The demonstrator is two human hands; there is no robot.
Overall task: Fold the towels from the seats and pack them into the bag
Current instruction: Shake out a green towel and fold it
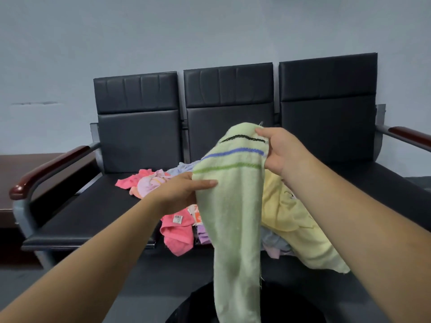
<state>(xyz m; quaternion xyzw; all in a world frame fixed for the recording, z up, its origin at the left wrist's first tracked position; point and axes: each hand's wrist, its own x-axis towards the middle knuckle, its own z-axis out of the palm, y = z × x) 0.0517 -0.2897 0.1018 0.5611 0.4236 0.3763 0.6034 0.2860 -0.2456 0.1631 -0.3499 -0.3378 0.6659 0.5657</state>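
We note pale green striped terry towel [233, 206] held up over front edge of black padded bench [93, 217], middle seat. Left hand [184, 190] pinches towel's left edge; right hand [279, 150] grips top corner.

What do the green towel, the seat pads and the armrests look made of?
The green towel: soft terry-like cloth, matte and fuzzy, loose threads at its edge. The seat pads: probably faux leather, smooth, faint sheen, creases on the backs. The armrests: glossy dark red wood or wood-look.
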